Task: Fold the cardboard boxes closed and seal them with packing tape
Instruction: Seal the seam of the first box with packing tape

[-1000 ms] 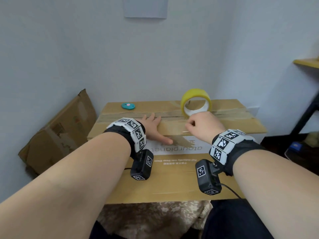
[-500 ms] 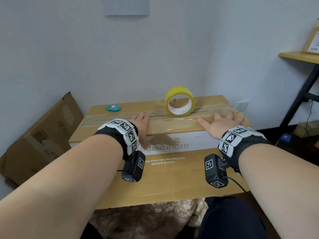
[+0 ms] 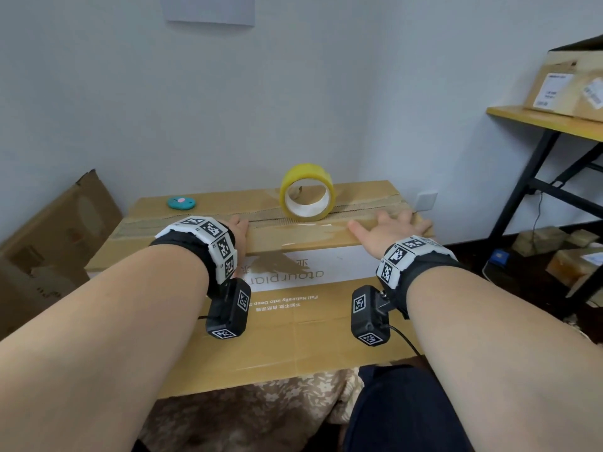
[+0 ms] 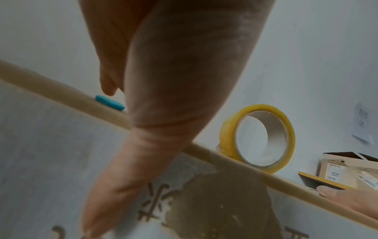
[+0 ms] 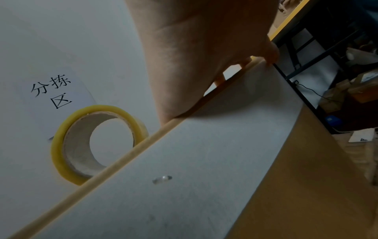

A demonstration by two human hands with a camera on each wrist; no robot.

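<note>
Centrally, closed cardboard box [image 3: 293, 337], flaps down. Yellow packing tape roll [image 3: 306, 197] upright on its far top, at the seam. Left hand [image 3: 239, 223] and right hand [image 3: 388, 228] flat on the top's near edge, fingers spread, gripping nothing. Teal disc [image 3: 181, 203] far left.

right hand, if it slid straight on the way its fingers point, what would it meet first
The right hand lies flat on the cardboard box, fingers pointing at the far right corner. Probably nothing: the tape roll sits off to its left, then the box edge and wall.
</note>
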